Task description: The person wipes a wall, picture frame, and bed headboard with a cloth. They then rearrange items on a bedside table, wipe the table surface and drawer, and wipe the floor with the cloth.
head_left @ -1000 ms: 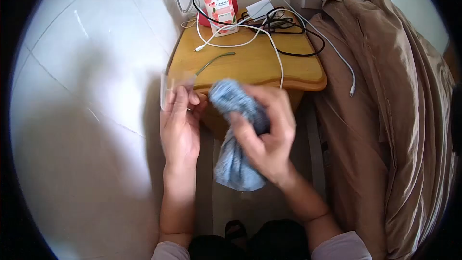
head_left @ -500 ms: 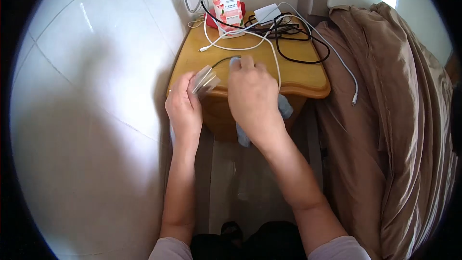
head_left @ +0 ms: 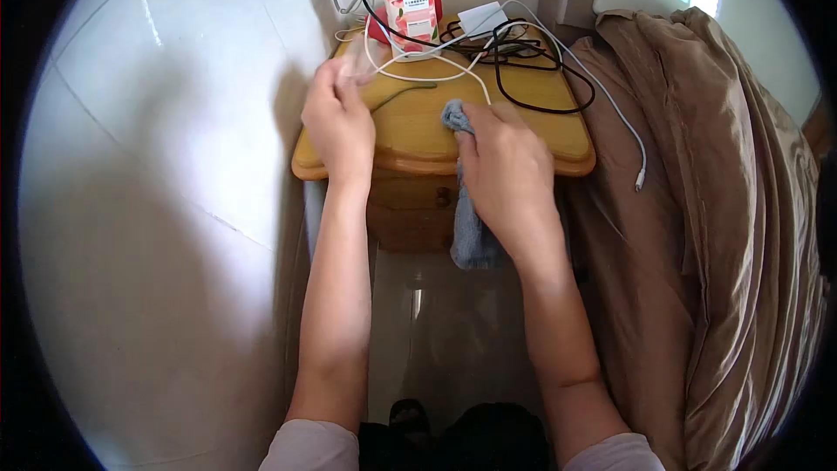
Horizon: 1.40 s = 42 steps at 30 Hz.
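My left hand (head_left: 338,122) is closed over the back left of the wooden nightstand (head_left: 410,135), gripping a small clear plastic piece (head_left: 364,63) that is smeared by motion. What exactly the plastic is, I cannot make out. Near the front edge, my right hand (head_left: 510,166) is wrapped round a blue-grey cloth (head_left: 455,115). One bunched end sticks out by the thumb, while the rest hangs down before the drawer. Between the hands, a short dark cord (head_left: 405,94) lies curved on the tabletop.
A white pump bottle (head_left: 411,13) with peach prints stands at the back beside a red object (head_left: 379,30). Black cables (head_left: 532,57), white cables (head_left: 436,77) and a white box (head_left: 482,21) lie around it. Tiled wall (head_left: 174,166) borders the left, brown fabric (head_left: 671,209) the right.
My left hand has moved up toward the back of the nightstand with the plastic piece. My right hand has shifted right with the cloth, away from the dark cord.
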Tool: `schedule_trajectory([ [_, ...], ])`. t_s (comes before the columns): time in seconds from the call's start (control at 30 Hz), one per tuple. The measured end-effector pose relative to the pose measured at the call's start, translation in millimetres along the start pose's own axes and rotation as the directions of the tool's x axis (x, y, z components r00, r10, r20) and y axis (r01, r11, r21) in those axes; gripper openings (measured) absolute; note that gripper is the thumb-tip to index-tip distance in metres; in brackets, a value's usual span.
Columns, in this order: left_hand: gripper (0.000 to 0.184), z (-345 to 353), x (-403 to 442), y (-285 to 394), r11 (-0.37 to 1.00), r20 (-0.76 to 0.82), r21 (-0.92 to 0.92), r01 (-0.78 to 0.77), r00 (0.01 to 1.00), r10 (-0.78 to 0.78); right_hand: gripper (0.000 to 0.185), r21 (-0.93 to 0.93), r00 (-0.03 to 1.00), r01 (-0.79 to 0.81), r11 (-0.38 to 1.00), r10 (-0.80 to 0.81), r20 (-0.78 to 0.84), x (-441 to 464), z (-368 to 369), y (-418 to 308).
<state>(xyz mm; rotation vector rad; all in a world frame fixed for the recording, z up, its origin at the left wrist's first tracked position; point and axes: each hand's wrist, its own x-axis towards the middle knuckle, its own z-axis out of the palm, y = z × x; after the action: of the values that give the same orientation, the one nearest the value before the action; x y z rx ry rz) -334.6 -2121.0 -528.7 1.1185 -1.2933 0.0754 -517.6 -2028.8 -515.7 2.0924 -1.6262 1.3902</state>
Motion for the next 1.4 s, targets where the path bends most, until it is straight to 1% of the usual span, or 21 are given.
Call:
schedule_trajectory([
  [0.03, 0.02, -0.3, 0.2, -1.0, 1.0, 0.001, -0.001, -0.003, 1.0, 0.003, 0.011, -0.132, 0.999, 0.039, 0.99, -0.035, 0.031, -1.1, 6.0, -4.1],
  [0.07, 0.022, -3.8, 0.4, -3.1, 0.983, -0.07, -0.183, 0.032, 0.997, -0.046, 0.01, -0.257, 0.996, 0.082, 0.963, -0.068, 0.066, -1.2, 11.6, -9.9],
  [0.1, 0.023, -9.8, -0.1, -5.9, 0.932, -0.129, -0.358, 0.054, 0.986, -0.107, 0.01, -0.25, 0.995, 0.083, 0.965, -0.068, 0.067, -0.7, 15.7, -16.8],
  [0.13, 0.025, -16.2, -1.4, -9.1, 0.852, -0.174, -0.52, 0.063, 0.968, -0.178, 0.009, -0.345, 0.991, 0.102, 0.933, -0.064, 0.121, 0.6, 17.4, -26.1],
  [0.2, 0.025, -32.6, -2.1, -7.7, 0.856, -0.137, -0.5, 0.131, 0.964, -0.227, 0.009, -0.521, 0.973, 0.154, 0.839, -0.036, 0.23, 2.4, 21.7, -44.7],
  [0.27, 0.026, -48.5, 1.7, -2.9, 0.846, -0.077, -0.474, 0.246, 0.945, -0.317, 0.009, -0.472, 0.963, 0.171, 0.865, -0.046, 0.264, 8.3, 36.0, -58.6],
  [0.3, 0.026, -54.7, 2.4, -3.5, 0.847, -0.08, -0.473, 0.241, 0.946, -0.313, 0.009, -0.426, 0.953, 0.182, 0.886, -0.052, 0.297, 11.5, 44.0, -64.1],
  [0.4, 0.025, -67.2, 0.2, -5.1, 0.892, 0.23, -0.175, 0.416, 0.898, -0.374, 0.009, -0.299, 0.938, 0.263, 0.917, -0.17, 0.303, 14.5, 72.3, -76.7],
  [0.43, 0.025, -67.3, -1.9, -4.1, 0.892, 0.232, -0.174, 0.417, 0.898, -0.374, 0.008, -0.233, 0.926, 0.304, 0.924, -0.229, 0.301, 16.0, 74.2, -78.4],
  [0.47, 0.025, -66.7, -3.7, -3.0, 0.936, 0.223, -0.067, 0.344, 0.92, -0.322, 0.008, -0.233, 0.926, 0.303, 0.924, -0.228, 0.299, 16.6, 73.3, -75.2],
  [0.53, 0.025, -65.1, -7.8, -2.1, 0.971, 0.22, 0.152, 0.186, 0.951, -0.217, 0.009, -0.136, 0.944, 0.215, 0.967, -0.17, 0.283, 16.5, 64.3, -60.4],
  [0.57, 0.025, -61.6, -7.9, -3.2, 0.97, 0.219, 0.154, 0.189, 0.95, -0.22, 0.009, -0.085, 0.95, 0.169, 0.982, -0.14, 0.28, 16.9, 59.5, -53.0],
  [0.63, 0.024, -49.7, -5.2, -8.2, 0.974, 0.223, 0.046, 0.222, 0.948, -0.226, 0.01, -0.133, 0.968, 0.116, 0.984, -0.082, 0.237, 25.2, 51.4, -36.8],
  [0.7, 0.024, -45.3, -6.0, -11.6, 0.971, 0.223, 0.0, 0.238, 0.947, -0.232, 0.01, -0.184, 0.955, 0.04, 0.982, 0.017, 0.297, 44.6, 48.0, -21.8],
  [0.8, 0.024, -42.4, -4.3, -10.6, 0.792, 0.219, -0.476, 0.382, 0.924, -0.314, 0.009, -0.207, 0.963, 0.004, 0.978, 0.052, 0.266, 54.9, 54.0, -7.2],
  [0.97, 0.025, -90.0, 7.1, 15.2, 0.763, 0.05, -0.581, 0.285, 0.947, -0.316, 0.007, -0.267, 0.988, 0.055, 0.962, -0.014, 0.153, 22.6, 44.7, -16.8],
  [1.03, 0.026, -113.0, 17.2, 37.8, 0.838, -0.084, -0.537, 0.097, 0.982, -0.168, 0.006, -0.268, 0.988, 0.095, 0.959, -0.058, 0.146, 9.9, 48.1, -32.7],
  [1.13, 0.026, -121.5, 25.8, 60.5, 0.819, -0.121, -0.574, 0.018, 0.987, -0.107, 0.005, -0.283, 0.983, 0.165, 0.945, -0.134, 0.124, 6.2, 61.3, -64.8],
  [1.17, 0.026, -121.2, 24.2, 65.6, 0.803, -0.134, -0.596, -0.013, 0.987, -0.084, 0.005, -0.241, 0.969, 0.209, 0.948, -0.167, 0.184, 10.8, 70.8, -73.7],
  [1.33, 0.026, -107.1, 12.4, 67.2, 0.793, -0.057, -0.607, 0.061, 0.991, -0.12, 0.011, -0.108, 0.873, 0.383, 0.917, -0.321, 0.367, 14.4, 107.7, -101.6],
  [1.4, 0.027, -112.0, 10.7, 59.1, 0.807, -0.041, -0.586, 0.073, 0.992, -0.12, 0.019, 0.039, 0.902, 0.393, 0.919, -0.393, 0.178, -8.8, 110.5, -100.0],
])
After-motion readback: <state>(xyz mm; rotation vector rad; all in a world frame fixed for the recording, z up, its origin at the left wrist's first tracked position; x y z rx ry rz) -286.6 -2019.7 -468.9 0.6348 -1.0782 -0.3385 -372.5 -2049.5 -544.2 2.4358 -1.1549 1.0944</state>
